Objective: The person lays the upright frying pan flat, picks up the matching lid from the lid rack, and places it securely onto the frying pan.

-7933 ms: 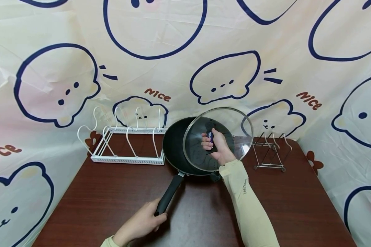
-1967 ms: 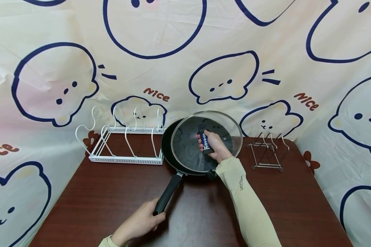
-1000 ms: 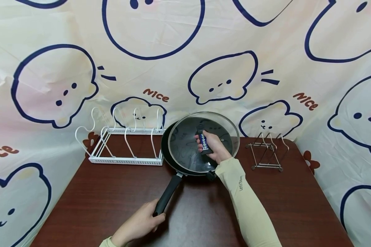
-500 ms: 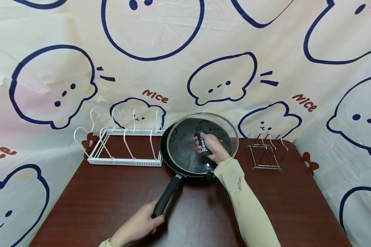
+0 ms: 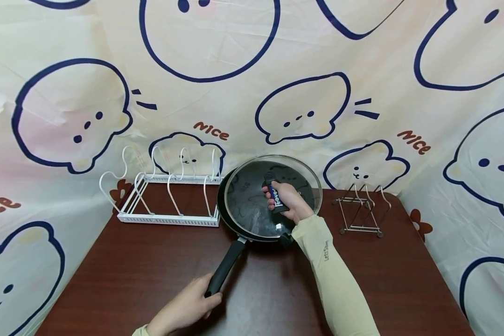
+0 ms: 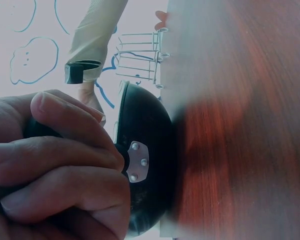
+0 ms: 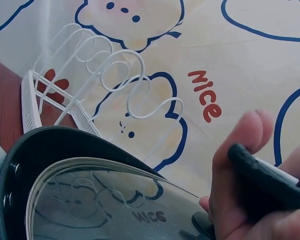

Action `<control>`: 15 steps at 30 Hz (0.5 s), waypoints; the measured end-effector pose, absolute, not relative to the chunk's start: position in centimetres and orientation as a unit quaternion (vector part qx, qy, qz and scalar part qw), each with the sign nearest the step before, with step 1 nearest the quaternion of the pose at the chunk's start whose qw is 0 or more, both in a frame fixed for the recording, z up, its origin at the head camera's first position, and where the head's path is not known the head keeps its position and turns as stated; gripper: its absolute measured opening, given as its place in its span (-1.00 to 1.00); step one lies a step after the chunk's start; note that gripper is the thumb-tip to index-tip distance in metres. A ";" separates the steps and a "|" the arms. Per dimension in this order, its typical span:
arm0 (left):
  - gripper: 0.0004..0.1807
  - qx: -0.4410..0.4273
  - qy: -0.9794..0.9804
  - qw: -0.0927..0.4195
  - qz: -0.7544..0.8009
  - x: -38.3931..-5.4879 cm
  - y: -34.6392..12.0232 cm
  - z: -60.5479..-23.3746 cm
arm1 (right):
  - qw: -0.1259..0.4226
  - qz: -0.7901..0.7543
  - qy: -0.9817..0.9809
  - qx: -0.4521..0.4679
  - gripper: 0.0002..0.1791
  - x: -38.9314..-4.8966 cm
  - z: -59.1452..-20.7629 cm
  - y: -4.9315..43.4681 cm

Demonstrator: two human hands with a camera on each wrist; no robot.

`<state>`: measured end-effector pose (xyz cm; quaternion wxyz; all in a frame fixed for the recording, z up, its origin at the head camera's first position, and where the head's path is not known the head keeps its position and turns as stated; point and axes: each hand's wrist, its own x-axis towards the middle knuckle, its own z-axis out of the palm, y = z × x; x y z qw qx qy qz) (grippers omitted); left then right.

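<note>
A black wok-like frying pan [image 5: 224, 212] stands on the table, its long handle [image 5: 227, 265] slanting toward the front left. My left hand [image 5: 189, 301] grips that handle near its end; in the left wrist view, the fingers [image 6: 65, 155] curl round it beside the riveted bracket [image 6: 138, 161]. Over the pan is a round glass lid [image 5: 248, 212], set slightly to the right and leaving a dark crescent at the left. My right hand [image 5: 290, 199] holds the lid's upright black handle [image 5: 277, 198]. Whether the lid's right side touches the pan's rim, I cannot tell.
A white wire rack [image 5: 168, 219] stands left of the pan, close against it. To the right is a smaller metal rack [image 5: 361, 228]. Both are on the brown table [image 5: 151, 261], before a printed cloth backdrop [image 5: 218, 102].
The lid has moved left and slightly lower over the pan with my right hand, covering more of it. In the last half second it barely shifts. My left hand keeps its grip.
</note>
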<state>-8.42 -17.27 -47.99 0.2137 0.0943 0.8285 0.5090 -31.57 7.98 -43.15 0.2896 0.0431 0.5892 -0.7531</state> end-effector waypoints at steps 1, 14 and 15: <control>-0.87 0.096 0.829 0.212 0.509 -8.5 -17.3 -48.0 | 0.289 -0.750 0.593 0.044 -0.44 -31.6 -43.1 8.0; -0.88 0.114 0.838 0.178 0.503 -8.4 -17.3 -48.1 | 0.275 -0.724 0.630 0.055 -0.55 -31.4 -42.4 7.6; -0.88 0.114 0.838 0.178 0.503 -8.3 -17.3 -48.2 | 0.276 -0.721 0.633 0.056 -0.56 -31.4 -42.5 7.5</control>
